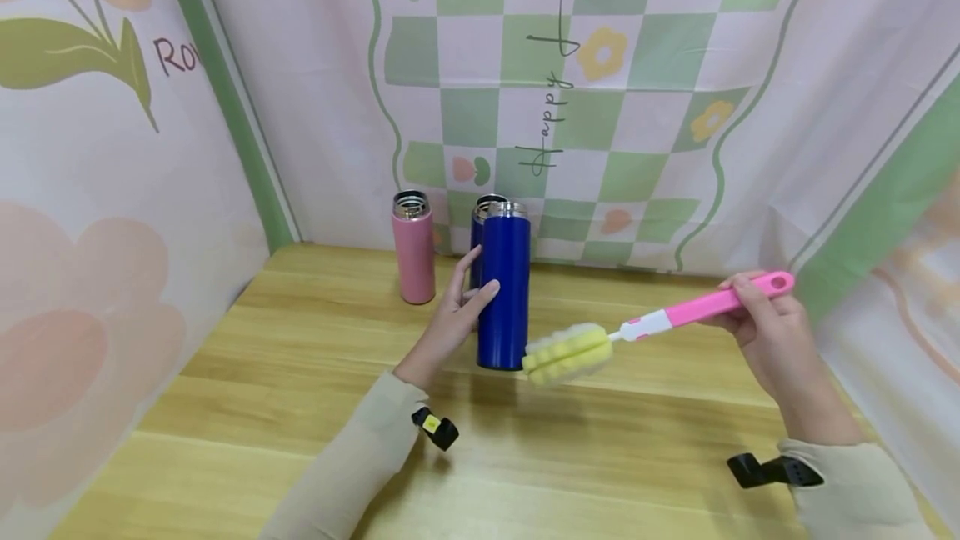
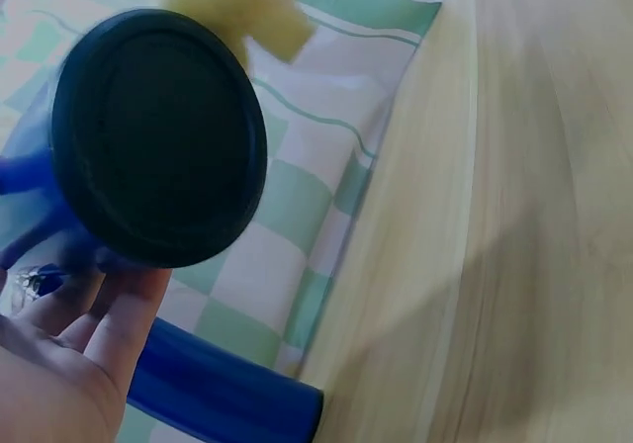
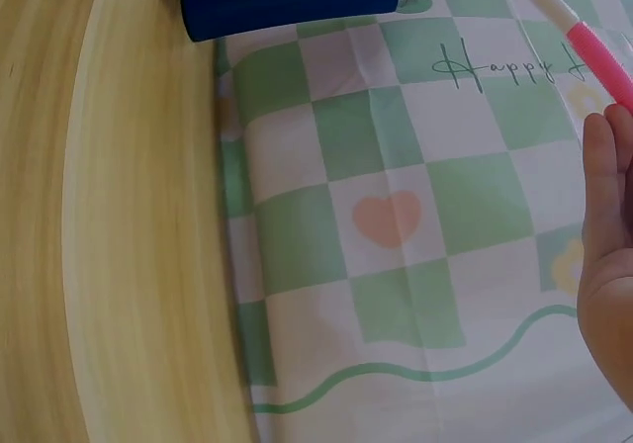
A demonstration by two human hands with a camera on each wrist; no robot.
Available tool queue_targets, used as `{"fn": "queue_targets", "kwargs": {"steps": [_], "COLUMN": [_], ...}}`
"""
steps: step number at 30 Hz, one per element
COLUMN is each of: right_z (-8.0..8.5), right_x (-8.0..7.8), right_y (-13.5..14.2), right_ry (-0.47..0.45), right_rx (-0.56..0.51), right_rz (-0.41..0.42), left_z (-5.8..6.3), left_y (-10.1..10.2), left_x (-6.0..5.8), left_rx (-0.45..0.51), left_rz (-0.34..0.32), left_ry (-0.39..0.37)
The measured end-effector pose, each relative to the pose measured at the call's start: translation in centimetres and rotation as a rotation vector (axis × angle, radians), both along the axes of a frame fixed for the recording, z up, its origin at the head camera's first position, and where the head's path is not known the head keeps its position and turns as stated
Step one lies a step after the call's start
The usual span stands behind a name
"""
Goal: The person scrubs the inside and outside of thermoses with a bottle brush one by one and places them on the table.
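My left hand [image 1: 453,311] grips a blue thermos bottle [image 1: 506,290], uncapped, its steel neck uppermost. In the left wrist view this bottle's dark round base [image 2: 158,136] is off the table. Behind it, mostly hidden in the head view, stands a second blue bottle [image 1: 477,230], also uncapped. My right hand [image 1: 776,336] holds a bottle brush [image 1: 701,307] by its pink and white handle. The brush's yellow and white sponge head [image 1: 567,354] points left, close to the held bottle's lower end. In the right wrist view, part of the right hand [image 3: 613,235] shows beside the handle.
An uncapped pink bottle [image 1: 415,257] stands on the wooden table [image 1: 315,332], left of the blue ones. A patterned cloth [image 1: 592,123] hangs behind the table's back edge, and more printed cloth [image 1: 90,273] borders the left side.
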State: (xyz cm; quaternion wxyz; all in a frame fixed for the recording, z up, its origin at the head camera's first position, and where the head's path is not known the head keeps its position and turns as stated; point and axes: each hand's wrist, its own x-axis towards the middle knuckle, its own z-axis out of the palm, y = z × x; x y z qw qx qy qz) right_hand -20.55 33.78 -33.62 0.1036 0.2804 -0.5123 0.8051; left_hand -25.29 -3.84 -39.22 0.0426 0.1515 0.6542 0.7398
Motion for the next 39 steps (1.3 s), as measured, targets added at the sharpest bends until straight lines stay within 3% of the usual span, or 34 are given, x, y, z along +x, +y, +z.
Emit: {"fn": "queue_targets", "kwargs": {"steps": [4, 13, 21, 29, 39], "right_z": [0.4, 0.8, 1.5, 2.1, 2.4], "right_x": [0.0, 0.0, -0.3, -0.3, -0.3], "right_y": [0.0, -0.1, 0.1, 0.2, 0.0], "right_ry": [-0.007, -0.009, 0.011, 0.026, 0.011], "right_rx": [-0.003, -0.022, -0.165, -0.229, -0.396], "right_rz": [0.002, -0.015, -0.037, -0.111, -0.149], "left_z": [0.2, -0.2, -0.7, -0.8, -0.8], "left_y": [0.2, 0.4, 0.7, 0.7, 0.8], "left_x": [0.2, 0.6, 0.9, 0.8, 1.0], "left_rx": [-0.015, -0.055, -0.094, -0.082, -0.13], "left_rz": [0.0, -0.054, -0.072, -0.103, -0.078], "left_ry": [-0.046, -0.048, -0.041, -0.035, -0.034]}}
